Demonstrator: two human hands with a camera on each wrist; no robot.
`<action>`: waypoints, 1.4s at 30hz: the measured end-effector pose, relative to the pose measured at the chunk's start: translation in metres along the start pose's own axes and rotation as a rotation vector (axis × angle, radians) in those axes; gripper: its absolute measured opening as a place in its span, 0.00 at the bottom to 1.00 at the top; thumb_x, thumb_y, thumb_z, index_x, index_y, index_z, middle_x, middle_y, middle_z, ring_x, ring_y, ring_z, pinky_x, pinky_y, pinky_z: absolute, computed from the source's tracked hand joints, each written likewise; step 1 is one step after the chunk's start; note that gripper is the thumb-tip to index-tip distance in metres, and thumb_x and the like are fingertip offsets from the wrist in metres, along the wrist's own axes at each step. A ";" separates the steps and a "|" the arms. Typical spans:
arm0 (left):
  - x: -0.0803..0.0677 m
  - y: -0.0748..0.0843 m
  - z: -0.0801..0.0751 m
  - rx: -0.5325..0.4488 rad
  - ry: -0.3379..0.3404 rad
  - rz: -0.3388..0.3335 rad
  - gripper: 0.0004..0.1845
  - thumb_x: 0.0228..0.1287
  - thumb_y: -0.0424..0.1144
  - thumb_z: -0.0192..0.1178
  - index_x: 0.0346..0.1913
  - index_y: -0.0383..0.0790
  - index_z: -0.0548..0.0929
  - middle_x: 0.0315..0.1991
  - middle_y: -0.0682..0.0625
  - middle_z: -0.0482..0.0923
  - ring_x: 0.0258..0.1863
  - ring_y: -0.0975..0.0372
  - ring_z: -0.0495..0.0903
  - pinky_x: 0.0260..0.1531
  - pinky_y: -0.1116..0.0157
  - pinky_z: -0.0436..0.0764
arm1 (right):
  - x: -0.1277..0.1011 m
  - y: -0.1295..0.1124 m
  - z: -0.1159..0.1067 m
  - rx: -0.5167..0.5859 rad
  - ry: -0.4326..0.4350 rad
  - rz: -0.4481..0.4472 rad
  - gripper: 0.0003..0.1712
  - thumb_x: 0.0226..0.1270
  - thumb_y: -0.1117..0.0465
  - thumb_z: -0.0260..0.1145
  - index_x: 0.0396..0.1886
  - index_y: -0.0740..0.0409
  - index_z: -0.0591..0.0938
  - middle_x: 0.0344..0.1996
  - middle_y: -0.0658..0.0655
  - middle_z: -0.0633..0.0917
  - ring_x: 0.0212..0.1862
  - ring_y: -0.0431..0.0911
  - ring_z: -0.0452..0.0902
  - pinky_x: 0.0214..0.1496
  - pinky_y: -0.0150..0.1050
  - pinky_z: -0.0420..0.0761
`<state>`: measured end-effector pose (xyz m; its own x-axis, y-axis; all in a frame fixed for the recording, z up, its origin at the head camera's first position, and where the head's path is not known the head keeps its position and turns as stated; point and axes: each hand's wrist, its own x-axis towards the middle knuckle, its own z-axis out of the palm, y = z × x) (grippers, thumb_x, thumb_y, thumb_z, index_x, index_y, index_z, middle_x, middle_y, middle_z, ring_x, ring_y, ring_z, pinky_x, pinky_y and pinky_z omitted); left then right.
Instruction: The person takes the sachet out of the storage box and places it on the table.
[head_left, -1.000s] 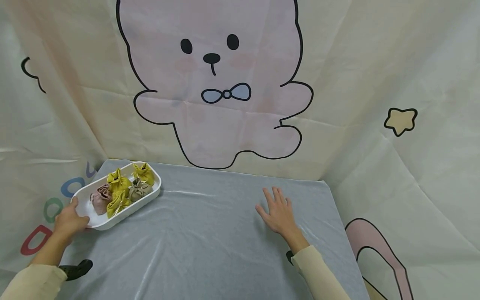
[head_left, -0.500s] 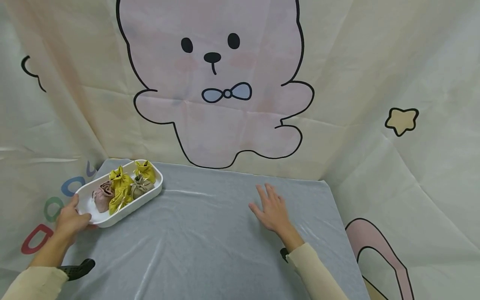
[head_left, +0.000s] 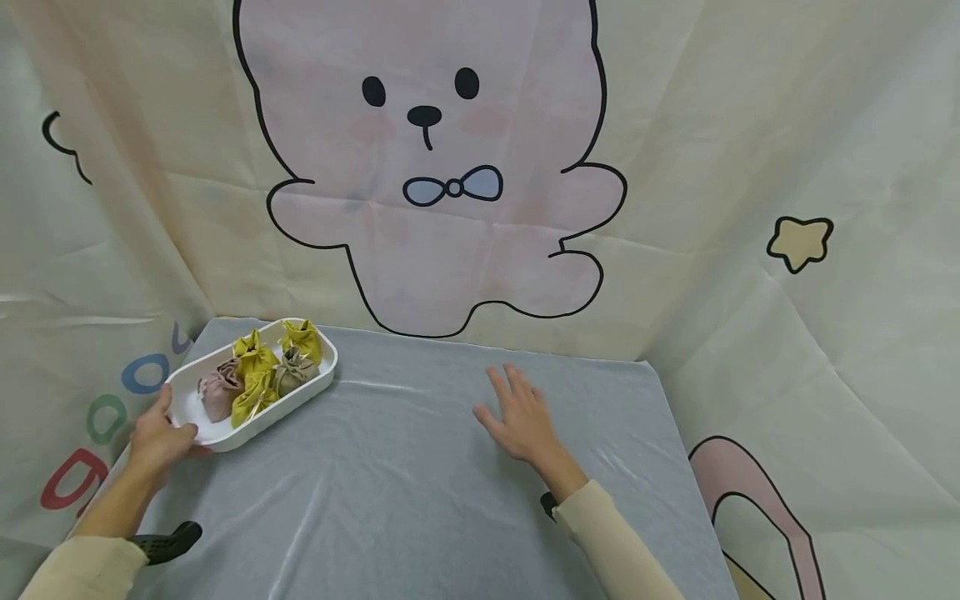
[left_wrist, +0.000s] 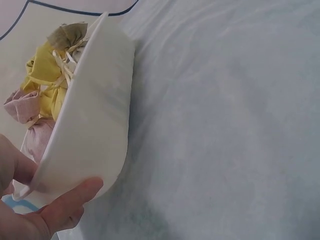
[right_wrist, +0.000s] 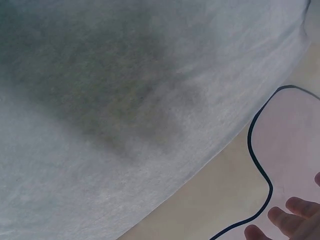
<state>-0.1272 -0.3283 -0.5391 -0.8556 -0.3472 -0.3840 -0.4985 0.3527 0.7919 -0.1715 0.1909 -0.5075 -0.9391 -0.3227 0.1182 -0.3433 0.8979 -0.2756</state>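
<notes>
Head view: gripping the near end of the white tray [head_left: 288, 403] with the left hand [head_left: 160, 435], thumb hooked over the rim and fingers curled beneath; resting the tray on the far left corner of the grey tablecloth [head_left: 390, 500]; carrying five small drawstring pouches bunched in its far half, namely three yellow pouches [head_left: 255, 361], a pink pouch [head_left: 217, 394] and a khaki pouch [head_left: 293, 372]; lying flat near the middle of the cloth, well apart from the tray, with the right hand [head_left: 522, 417], fingers straight and slightly spread, holding nothing; judging the step as handling the tray by one end only; calling, in any further shifting, for a level hold so that the pouches are not tipping out.

Left wrist view: pinching the tray wall [left_wrist: 95, 125] between thumb and fingers, thumb pressing on its underside; peeking over the rim, yellow, pink and khaki cloth.

Right wrist view: showing only fingertips [right_wrist: 295, 212] at the lower right corner, straight and closing on nothing, above grey cloth and a strip of backdrop.

Writing: reading, on the cartoon bear backdrop [head_left: 427, 242] at the left, the loose coloured letters [head_left: 105, 417] "O", "O" and "D", making no whole word; finding no brand or label on tray or pouches.
</notes>
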 end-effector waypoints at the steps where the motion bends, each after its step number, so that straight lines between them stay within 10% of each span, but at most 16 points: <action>1: 0.000 0.001 0.001 -0.003 -0.006 0.010 0.50 0.65 0.24 0.50 0.76 0.47 0.26 0.71 0.17 0.37 0.23 0.57 0.82 0.28 0.53 0.86 | 0.000 -0.001 0.001 -0.006 -0.006 0.002 0.40 0.72 0.36 0.54 0.77 0.50 0.62 0.76 0.63 0.60 0.76 0.59 0.54 0.67 0.65 0.63; 42: -0.024 0.046 0.094 -0.025 -0.212 0.192 0.48 0.61 0.20 0.47 0.79 0.43 0.35 0.71 0.19 0.48 0.35 0.48 0.82 0.28 0.53 0.87 | 0.012 -0.042 0.006 0.214 -0.066 -0.049 0.42 0.71 0.40 0.62 0.78 0.50 0.60 0.75 0.55 0.64 0.75 0.52 0.58 0.73 0.54 0.62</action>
<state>-0.1423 -0.2222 -0.5376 -0.9453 -0.0855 -0.3149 -0.3235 0.3716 0.8702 -0.1689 0.1473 -0.4999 -0.9178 -0.3897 0.0761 -0.3780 0.7988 -0.4680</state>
